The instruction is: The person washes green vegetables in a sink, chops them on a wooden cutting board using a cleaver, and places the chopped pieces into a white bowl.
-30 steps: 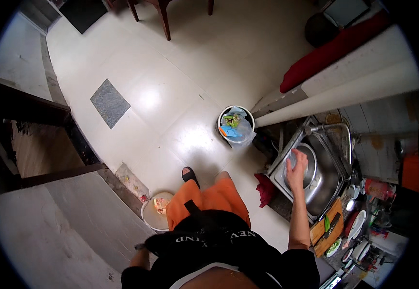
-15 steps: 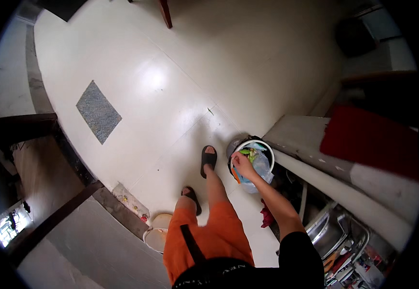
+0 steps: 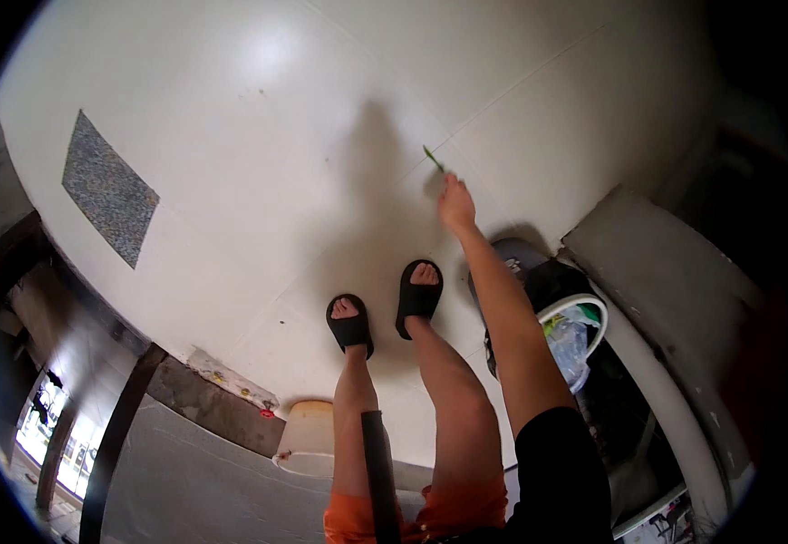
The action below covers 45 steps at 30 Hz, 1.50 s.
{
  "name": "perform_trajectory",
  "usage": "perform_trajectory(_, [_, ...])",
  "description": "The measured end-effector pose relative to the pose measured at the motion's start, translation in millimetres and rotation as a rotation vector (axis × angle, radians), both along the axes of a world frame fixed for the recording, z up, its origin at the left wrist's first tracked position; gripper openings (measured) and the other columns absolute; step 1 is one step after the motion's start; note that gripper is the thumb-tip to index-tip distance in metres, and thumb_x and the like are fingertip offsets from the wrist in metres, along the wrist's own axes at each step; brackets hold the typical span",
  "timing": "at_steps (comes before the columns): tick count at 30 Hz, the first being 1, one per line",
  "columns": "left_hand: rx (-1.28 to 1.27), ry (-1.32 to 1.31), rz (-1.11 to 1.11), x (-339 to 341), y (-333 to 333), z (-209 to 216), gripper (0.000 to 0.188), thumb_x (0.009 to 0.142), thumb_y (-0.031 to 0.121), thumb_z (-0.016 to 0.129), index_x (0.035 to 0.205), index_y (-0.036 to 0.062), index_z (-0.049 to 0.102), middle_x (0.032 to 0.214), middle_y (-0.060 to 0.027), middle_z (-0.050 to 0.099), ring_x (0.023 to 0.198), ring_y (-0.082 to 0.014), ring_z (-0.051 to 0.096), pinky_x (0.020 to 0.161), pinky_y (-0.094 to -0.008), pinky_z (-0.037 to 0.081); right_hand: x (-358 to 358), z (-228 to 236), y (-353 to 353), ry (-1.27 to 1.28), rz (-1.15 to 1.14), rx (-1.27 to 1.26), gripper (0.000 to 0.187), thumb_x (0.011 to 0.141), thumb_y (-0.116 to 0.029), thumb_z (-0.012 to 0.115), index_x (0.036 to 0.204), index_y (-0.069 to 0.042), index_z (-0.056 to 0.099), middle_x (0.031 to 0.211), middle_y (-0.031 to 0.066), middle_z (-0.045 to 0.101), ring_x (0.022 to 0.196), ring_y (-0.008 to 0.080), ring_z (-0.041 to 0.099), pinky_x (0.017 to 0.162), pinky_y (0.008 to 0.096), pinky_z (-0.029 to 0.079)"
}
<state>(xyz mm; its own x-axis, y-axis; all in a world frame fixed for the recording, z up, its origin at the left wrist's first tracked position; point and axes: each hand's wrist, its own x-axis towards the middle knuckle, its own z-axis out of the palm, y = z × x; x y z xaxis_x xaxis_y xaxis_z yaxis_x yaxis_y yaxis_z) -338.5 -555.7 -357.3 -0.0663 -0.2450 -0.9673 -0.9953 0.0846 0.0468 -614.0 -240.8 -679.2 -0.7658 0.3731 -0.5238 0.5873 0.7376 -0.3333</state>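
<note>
My right hand (image 3: 456, 205) is stretched down toward the pale tiled floor, its fingers closed together. At the fingertips is a thin green strip (image 3: 433, 157), like a scrap of vegetable stalk or leaf, its near end meeting my fingers. Whether the strip still touches the floor is hard to make out. Beside my right forearm stands a bin with a white rim (image 3: 604, 317), lined with a clear plastic bag (image 3: 568, 349) that has green bits in it; my forearm covers part of it. My left hand does not show.
My feet in black slides (image 3: 420, 295) stand on the floor. A grey speckled mat (image 3: 110, 190) lies at the left. A pale bucket (image 3: 307, 435) is by the low wall at lower left. A grey ledge (image 3: 661, 258) runs along the right.
My right hand has left the bin and reached forward and down to the green strip on the floor. The view has lowered and shifted, with my body bent closer.
</note>
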Motion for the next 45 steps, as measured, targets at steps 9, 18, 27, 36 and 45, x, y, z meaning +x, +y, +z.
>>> perform_trajectory(9, [-0.047,-0.056,-0.006,-7,-16,0,0.036,0.089,0.034,0.048,0.111,0.0060,0.053,0.095,-0.0068,0.060,0.084,-0.0182,0.056,0.069,-0.0296,0.048,-36,-22,-15,-0.254,-0.140,0.016,0.017,0.080,-0.016,0.051,0.095,-0.011,0.056,0.084,0.0158,0.064,0.082,0.0347,0.062,0.072,0.0454,0.049])
perform_trajectory(18, [-0.075,-0.050,-0.040,-10,-20,40,0.035,0.089,0.032,0.048,0.112,0.0053,0.052,0.095,-0.0075,0.059,0.084,-0.0189,0.056,0.069,-0.0296,0.049,16,5,-28,-0.123,-0.007,-0.060,0.028,0.075,-0.011,0.061,0.101,-0.008,0.050,0.100,0.0139,0.056,0.090,0.0342,0.057,0.077,0.0432,0.048])
perform_trajectory(27, [-0.113,-0.039,-0.088,-20,-28,34,0.034,0.090,0.030,0.047,0.112,0.0047,0.052,0.095,-0.0081,0.059,0.084,-0.0196,0.056,0.069,-0.0296,0.049,10,-50,-39,-0.056,-0.033,-0.066,0.023,0.079,-0.004,0.054,0.102,-0.006,0.051,0.091,0.0147,0.059,0.085,0.0323,0.057,0.077,0.0411,0.048])
perform_trajectory(36, [-0.041,0.044,-0.205,2,-78,113,0.034,0.090,0.028,0.046,0.113,0.0041,0.051,0.095,-0.0088,0.058,0.085,-0.0202,0.056,0.069,-0.0296,0.050,175,233,-53,0.385,-0.953,-0.595,0.015,0.083,-0.014,0.061,0.086,-0.004,0.051,0.072,0.0032,0.055,0.066,0.0160,0.053,0.059,0.0296,0.044])
perform_trajectory(45, [0.093,0.124,-0.409,-43,-225,172,0.033,0.091,0.027,0.045,0.113,0.0034,0.050,0.095,-0.0095,0.058,0.085,-0.0209,0.056,0.070,-0.0297,0.051,355,330,-28,0.193,-1.061,-0.089,0.046,0.078,-0.030,0.068,0.106,-0.001,0.046,0.072,0.0066,0.057,0.068,0.0163,0.056,0.063,0.0300,0.047])
